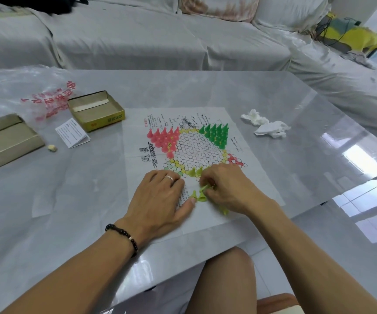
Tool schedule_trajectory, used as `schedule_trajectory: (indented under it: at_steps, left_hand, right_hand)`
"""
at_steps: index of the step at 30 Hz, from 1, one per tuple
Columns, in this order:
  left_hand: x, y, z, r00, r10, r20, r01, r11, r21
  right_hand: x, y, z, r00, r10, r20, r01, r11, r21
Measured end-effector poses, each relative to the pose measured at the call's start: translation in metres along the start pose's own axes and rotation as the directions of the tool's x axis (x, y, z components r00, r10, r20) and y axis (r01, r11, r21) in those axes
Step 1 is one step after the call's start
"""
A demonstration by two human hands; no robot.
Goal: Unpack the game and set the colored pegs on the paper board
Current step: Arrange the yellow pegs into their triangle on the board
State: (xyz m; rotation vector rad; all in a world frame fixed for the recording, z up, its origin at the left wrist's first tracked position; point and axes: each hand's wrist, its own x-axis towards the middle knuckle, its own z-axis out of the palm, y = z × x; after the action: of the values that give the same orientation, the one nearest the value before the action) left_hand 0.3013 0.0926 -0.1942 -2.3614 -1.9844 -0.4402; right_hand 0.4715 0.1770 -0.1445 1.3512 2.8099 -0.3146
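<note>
Paper board (239, 123) mid-table; boxes (96, 109) left of it, tissues (265, 126) right.

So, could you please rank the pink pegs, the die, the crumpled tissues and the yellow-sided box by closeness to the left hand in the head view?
From the left hand, nearest first:
1. Pink pegs, standing on the board just beyond the hand.
2. Die, on the table to the left.
3. Yellow-sided box, far left, beyond the die.
4. Crumpled tissues, off the board's far right corner.

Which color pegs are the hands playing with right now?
The yellow-green pegs, loose on the near part of the paper board. The right hand pinches one. The red pegs and green pegs stand untouched farther away.
</note>
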Motion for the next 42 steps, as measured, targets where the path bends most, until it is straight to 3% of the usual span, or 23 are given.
schedule_trajectory:
  at_steps: [3,6,9,16,20,26,42]
  left_hand:
    - [-0.001,0.003,0.000,1.000,0.006,-0.013,-0.006,1.000,-0.008]
    - [-0.001,0.005,0.001,1.000,0.014,-0.027,-0.015,1.000,-0.027]
    - [-0.001,0.008,0.002,0.999,0.024,-0.031,-0.025,0.998,-0.052]
    - [0.002,0.012,0.004,0.998,0.046,-0.053,-0.050,0.996,-0.072]
    - [0.002,0.012,0.005,0.997,0.051,-0.053,-0.055,0.996,-0.076]
    - [0.004,0.014,0.006,0.996,0.068,-0.049,-0.072,0.993,-0.091]
    - [0.004,0.014,0.009,0.998,0.062,-0.030,-0.065,0.992,-0.105]
  right_hand:
    - [-0.003,0.005,0.003,0.999,-0.031,-0.034,0.031,1.000,-0.003]
    - [-0.007,0.012,0.002,0.979,0.062,-0.195,-0.010,0.966,0.257]
    - [-0.009,0.016,-0.004,0.955,0.169,-0.244,-0.046,0.896,0.442]
    - [-0.010,0.019,0.007,0.983,0.073,-0.167,-0.014,0.944,0.329]
    - [-0.008,0.028,-0.003,0.929,0.260,-0.262,-0.072,0.824,0.563]
    - [0.004,0.053,-0.009,0.913,0.348,-0.213,-0.178,0.810,0.559]
    - [0.019,0.049,0.004,0.946,0.301,-0.120,-0.205,0.844,0.496]
